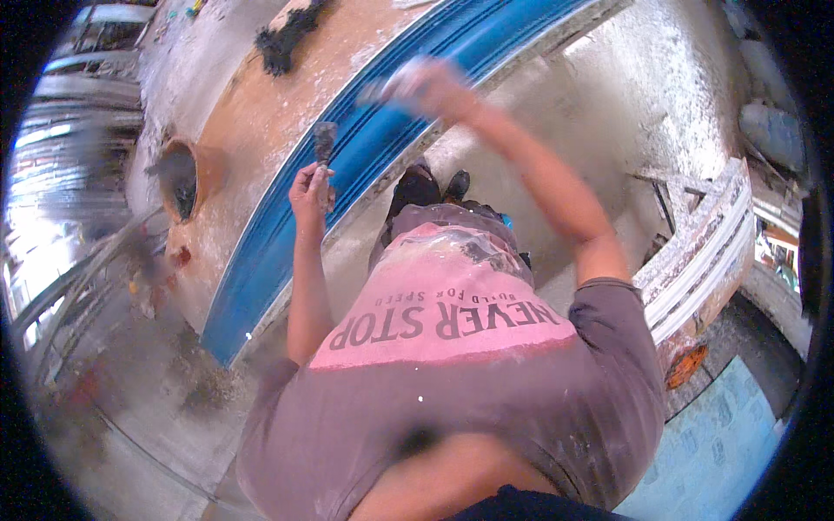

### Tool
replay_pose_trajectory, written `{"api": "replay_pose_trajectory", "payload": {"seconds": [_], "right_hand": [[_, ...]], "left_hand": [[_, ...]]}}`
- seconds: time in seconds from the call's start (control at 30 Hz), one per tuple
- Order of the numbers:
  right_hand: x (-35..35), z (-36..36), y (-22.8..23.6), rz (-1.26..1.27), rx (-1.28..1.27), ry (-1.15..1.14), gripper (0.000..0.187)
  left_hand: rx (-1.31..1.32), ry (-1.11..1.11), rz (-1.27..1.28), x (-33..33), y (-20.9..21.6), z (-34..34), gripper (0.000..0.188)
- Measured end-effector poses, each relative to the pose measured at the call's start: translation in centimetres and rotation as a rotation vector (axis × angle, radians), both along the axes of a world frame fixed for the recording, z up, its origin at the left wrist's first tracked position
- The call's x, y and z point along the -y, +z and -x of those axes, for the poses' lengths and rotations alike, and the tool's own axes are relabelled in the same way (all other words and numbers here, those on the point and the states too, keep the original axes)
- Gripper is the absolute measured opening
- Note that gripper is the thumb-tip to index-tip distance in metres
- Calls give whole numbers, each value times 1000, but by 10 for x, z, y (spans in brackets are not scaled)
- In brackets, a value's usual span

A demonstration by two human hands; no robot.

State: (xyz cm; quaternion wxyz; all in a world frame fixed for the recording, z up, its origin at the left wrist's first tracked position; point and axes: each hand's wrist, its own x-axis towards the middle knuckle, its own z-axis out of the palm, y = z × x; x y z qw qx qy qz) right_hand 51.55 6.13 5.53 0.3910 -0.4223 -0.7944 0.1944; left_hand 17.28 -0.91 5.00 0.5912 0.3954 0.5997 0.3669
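Note:
A long, curved blue mould [261,252] with lengthwise ridges sweeps from the lower left to the top right in front of me. My left hand [310,193] is closed round the handle of a putty knife [325,137], whose grey, crusted blade points away from me over the mould. Farther along, my right hand [430,89] is above the ridges, smeared by motion. Its fingers look closed, with a blurred greyish thing [373,93] jutting out to the left; I cannot make out what that is.
Beyond the mould, a brownish bucket [207,169] lies on a stained tan surface [248,108], near a dark, shaggy clump [282,42]. White ribbed mouldings [708,256] stand at right, above a light-blue sheet [712,447]. My shoes [458,183] are below the mould's near edge.

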Motion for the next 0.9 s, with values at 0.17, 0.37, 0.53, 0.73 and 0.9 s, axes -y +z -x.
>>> {"api": "replay_pose_trajectory", "payload": {"seconds": [0.17,0.37,0.53,0.73,0.9], "right_hand": [[38,28,13,566,174,218,20],[-47,-257,16,297,621,-341,19],[-61,-223,71,97,182,-325,17],[-19,-129,17,613,151,176,25],[-77,-354,10,518,126,-168,16]], "left_hand": [[-4,2,-25,-46,-5,-13,23],[84,-92,-4,-92,-26,-50,24],[123,-77,24,-111,-31,-105,24],[138,-116,41,-132,-26,-166,24],[65,-208,-17,-152,-25,-215,26]]}}
